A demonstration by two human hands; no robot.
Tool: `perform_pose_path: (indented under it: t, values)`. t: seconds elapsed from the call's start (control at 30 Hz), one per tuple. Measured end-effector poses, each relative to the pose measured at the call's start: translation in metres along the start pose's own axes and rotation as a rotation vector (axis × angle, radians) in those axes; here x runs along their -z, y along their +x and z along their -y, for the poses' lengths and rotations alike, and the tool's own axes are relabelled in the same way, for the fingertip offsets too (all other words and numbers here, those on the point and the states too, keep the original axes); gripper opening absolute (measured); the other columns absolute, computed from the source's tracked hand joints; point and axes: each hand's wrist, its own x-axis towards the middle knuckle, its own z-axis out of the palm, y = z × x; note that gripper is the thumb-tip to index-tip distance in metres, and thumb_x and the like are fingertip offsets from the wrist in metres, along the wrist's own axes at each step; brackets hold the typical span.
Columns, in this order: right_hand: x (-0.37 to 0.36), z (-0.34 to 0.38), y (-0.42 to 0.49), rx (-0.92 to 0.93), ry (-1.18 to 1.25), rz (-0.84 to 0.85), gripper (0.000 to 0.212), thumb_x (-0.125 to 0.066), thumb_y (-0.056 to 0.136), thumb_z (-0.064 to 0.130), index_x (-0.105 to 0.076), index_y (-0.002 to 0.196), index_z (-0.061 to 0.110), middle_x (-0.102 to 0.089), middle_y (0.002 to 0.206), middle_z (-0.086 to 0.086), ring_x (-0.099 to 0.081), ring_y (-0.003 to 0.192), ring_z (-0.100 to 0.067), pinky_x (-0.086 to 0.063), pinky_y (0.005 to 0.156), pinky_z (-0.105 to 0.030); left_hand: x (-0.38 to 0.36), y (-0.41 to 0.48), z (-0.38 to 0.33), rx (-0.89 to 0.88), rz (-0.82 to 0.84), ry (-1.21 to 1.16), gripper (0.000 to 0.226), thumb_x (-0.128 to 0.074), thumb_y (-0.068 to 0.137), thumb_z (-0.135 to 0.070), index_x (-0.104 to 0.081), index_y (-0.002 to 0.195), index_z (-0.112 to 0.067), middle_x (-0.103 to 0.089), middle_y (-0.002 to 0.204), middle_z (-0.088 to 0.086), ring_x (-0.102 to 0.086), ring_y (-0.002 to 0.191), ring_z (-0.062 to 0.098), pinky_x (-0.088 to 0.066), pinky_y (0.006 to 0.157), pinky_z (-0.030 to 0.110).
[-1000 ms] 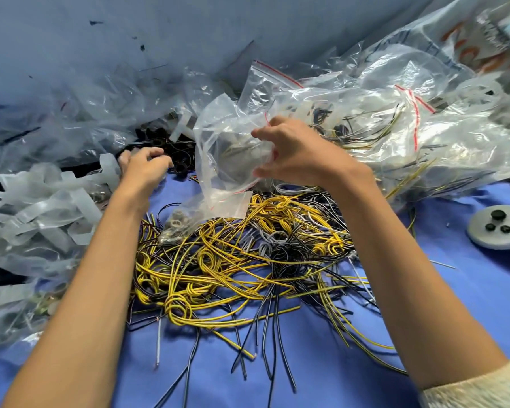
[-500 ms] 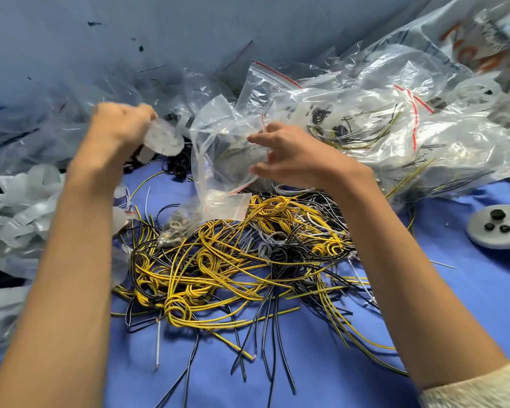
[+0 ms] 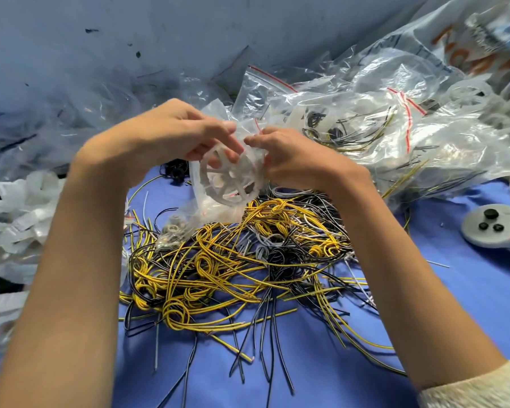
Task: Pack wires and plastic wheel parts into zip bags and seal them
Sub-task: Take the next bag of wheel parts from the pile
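Note:
A translucent white spoked wheel (image 3: 228, 179) sits partly inside a clear zip bag (image 3: 215, 206) held above the table. My left hand (image 3: 171, 136) pinches the wheel's upper rim. My right hand (image 3: 289, 159) grips the bag's red-lined mouth at the wheel's right side. Below them lies a tangled pile of yellow and black wires (image 3: 233, 266) on the blue tabletop (image 3: 468, 304). A small bag of tiny ring parts (image 3: 173, 232) rests on the pile's left edge.
Filled zip bags (image 3: 374, 134) holding wires and wheels are heaped at the back right. Loose translucent plastic parts (image 3: 15, 213) pile up on the left. A grey disc with black knobs (image 3: 495, 228) lies at the right edge. A blue wall rises behind.
My left hand lifted a wheel from the left pile and carried it right to the bag. The wheel now sits in the bag's mouth, and my right hand has shifted along the opening.

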Motion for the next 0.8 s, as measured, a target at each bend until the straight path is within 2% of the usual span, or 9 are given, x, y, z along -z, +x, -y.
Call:
perform_pose_path:
  t: [0.1, 0.17, 0.27, 0.37, 0.47, 0.53, 0.6, 0.63, 0.8]
  values:
    - [0.002, -0.001, -0.002, 0.023, -0.004, 0.011, 0.034, -0.059, 0.089, 0.016, -0.062, 0.123, 0.014, -0.058, 0.11, -0.007, -0.047, 0.088, -0.013, -0.033, 0.07, -0.021, 0.001, 0.008, 0.0, 0.037, -0.142, -0.031, 0.025, -0.054, 0.092, -0.031, -0.074, 0.084, -0.018, -0.074, 0.09, 0.002, -0.061, 0.075, 0.01, -0.043, 0.075, 0.019]
    - [0.003, 0.0, -0.003, 0.025, 0.015, 0.009, 0.033, -0.059, 0.089, 0.016, -0.064, 0.121, 0.019, -0.06, 0.108, -0.003, -0.05, 0.085, -0.011, -0.033, 0.067, -0.02, 0.003, 0.013, 0.003, 0.054, -0.219, -0.013, 0.023, -0.055, 0.092, -0.032, -0.073, 0.082, -0.02, -0.073, 0.09, -0.002, -0.062, 0.075, 0.008, -0.045, 0.075, 0.018]
    - [0.002, 0.004, -0.001, 0.016, -0.011, 0.01, 0.031, -0.056, 0.091, 0.019, -0.062, 0.12, 0.011, -0.062, 0.116, -0.007, -0.058, 0.094, -0.017, -0.045, 0.078, -0.03, 0.002, 0.018, 0.008, 0.088, -0.262, 0.076, 0.021, -0.058, 0.09, -0.031, -0.072, 0.082, -0.017, -0.072, 0.092, 0.004, -0.061, 0.081, 0.015, -0.048, 0.088, 0.028]
    - [0.003, 0.01, -0.001, 0.028, 0.025, -0.026, 0.038, -0.057, 0.092, 0.018, -0.057, 0.128, 0.007, -0.061, 0.123, -0.008, -0.056, 0.099, -0.011, -0.044, 0.083, -0.021, -0.005, 0.021, 0.009, 0.078, -0.189, 0.233, 0.024, -0.056, 0.091, -0.029, -0.067, 0.082, -0.009, -0.056, 0.08, 0.008, -0.047, 0.075, 0.019, -0.039, 0.073, 0.029]
    - [0.005, 0.014, -0.001, 0.065, 0.048, -0.069, 0.03, -0.057, 0.091, 0.012, -0.061, 0.119, 0.005, -0.063, 0.118, -0.007, -0.057, 0.095, -0.014, -0.045, 0.084, -0.028, -0.018, 0.025, 0.005, 0.083, -0.168, 0.397, 0.03, -0.047, 0.092, -0.023, -0.059, 0.079, 0.002, -0.053, 0.077, 0.012, -0.045, 0.069, 0.023, -0.034, 0.064, 0.031]
    - [0.007, 0.016, -0.001, 0.068, 0.076, -0.103, 0.032, -0.058, 0.09, 0.01, -0.061, 0.121, 0.005, -0.063, 0.118, -0.006, -0.057, 0.093, -0.016, -0.045, 0.085, -0.029, -0.026, 0.028, 0.004, 0.095, -0.204, 0.567, 0.027, -0.042, 0.093, -0.022, -0.056, 0.081, -0.002, -0.054, 0.093, 0.02, -0.05, 0.086, 0.031, -0.037, 0.072, 0.034]
    - [0.009, 0.019, -0.002, 0.081, 0.15, -0.153, 0.039, -0.058, 0.089, 0.005, -0.057, 0.128, 0.004, -0.061, 0.12, -0.004, -0.057, 0.087, -0.015, -0.046, 0.085, -0.028, -0.03, 0.031, 0.005, 0.119, -0.246, 0.703, 0.032, -0.04, 0.094, -0.025, -0.058, 0.102, 0.0, -0.047, 0.121, 0.027, -0.046, 0.111, 0.04, -0.037, 0.088, 0.038]
    - [0.01, 0.021, -0.003, 0.092, 0.196, -0.183, 0.042, -0.058, 0.089, 0.003, -0.055, 0.131, 0.004, -0.061, 0.119, -0.005, -0.056, 0.083, -0.014, -0.046, 0.084, -0.027, -0.031, 0.033, 0.007, 0.137, -0.261, 0.731, 0.038, -0.04, 0.094, -0.029, -0.057, 0.111, 0.0, -0.044, 0.128, 0.029, -0.044, 0.116, 0.042, -0.036, 0.092, 0.039]
    - [0.015, 0.024, -0.004, 0.12, 0.265, -0.262, 0.043, -0.057, 0.086, -0.005, -0.056, 0.129, 0.004, -0.064, 0.113, -0.007, -0.057, 0.079, -0.022, -0.049, 0.083, -0.032, -0.028, 0.038, 0.014, 0.14, -0.199, 0.615, 0.04, -0.041, 0.095, -0.039, -0.06, 0.115, -0.011, -0.051, 0.13, 0.021, -0.05, 0.109, 0.038, -0.038, 0.08, 0.033]
